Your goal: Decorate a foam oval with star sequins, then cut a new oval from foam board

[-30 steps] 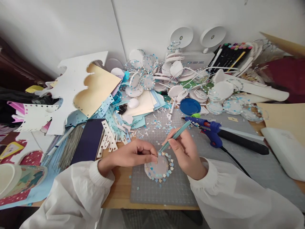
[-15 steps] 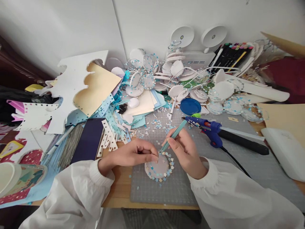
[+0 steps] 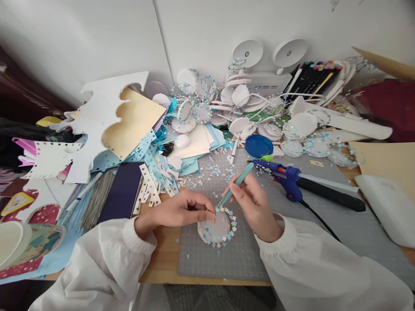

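My right hand [image 3: 254, 203] grips a pair of teal tweezers [image 3: 238, 181], their tips pointing down to the top edge of a round white disc [image 3: 215, 229]. Small blue, white and cream paper stars [image 3: 232, 225] ring that disc, which is on a grey cutting mat [image 3: 227, 263]. My left hand [image 3: 188, 209] is pinched closed at the disc's upper left, close to the tweezer tips. Whatever lies between its fingertips is too small to make out. Loose stars [image 3: 212, 170] are scattered on the mat beyond my hands.
A blue glue gun [image 3: 288, 177] with a black cord lies right of my right hand. Behind are a blue lid [image 3: 258, 146] and piled star-trimmed discs [image 3: 202, 112]. Punched paper strips [image 3: 149, 185], a dark blue box [image 3: 120, 190] and a paper cup [image 3: 32, 244] stand left.
Both hands stay at the disc's upper edge, with the tweezers almost unmoved. The whole view has shifted very slightly.
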### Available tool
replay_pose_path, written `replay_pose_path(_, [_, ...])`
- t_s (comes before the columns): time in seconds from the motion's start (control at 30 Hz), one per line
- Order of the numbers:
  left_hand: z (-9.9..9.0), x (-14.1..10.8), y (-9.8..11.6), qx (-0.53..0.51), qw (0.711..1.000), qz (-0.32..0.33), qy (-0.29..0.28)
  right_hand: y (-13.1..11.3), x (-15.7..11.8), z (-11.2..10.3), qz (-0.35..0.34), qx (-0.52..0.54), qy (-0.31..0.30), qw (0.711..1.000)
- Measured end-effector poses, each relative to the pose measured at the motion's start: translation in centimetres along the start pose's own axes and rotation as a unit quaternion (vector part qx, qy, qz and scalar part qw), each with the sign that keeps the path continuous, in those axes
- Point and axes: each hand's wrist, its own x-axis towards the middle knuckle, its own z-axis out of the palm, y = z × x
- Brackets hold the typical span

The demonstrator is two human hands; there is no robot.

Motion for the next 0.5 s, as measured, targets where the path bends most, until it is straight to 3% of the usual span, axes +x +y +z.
replay_pose_path(0.5, [0.03,0.01,0.07,0.001,1.000,0.011,-0.003,-0.52,-0.22,0.07,-0.018,-0.015,-0.022,0.999])
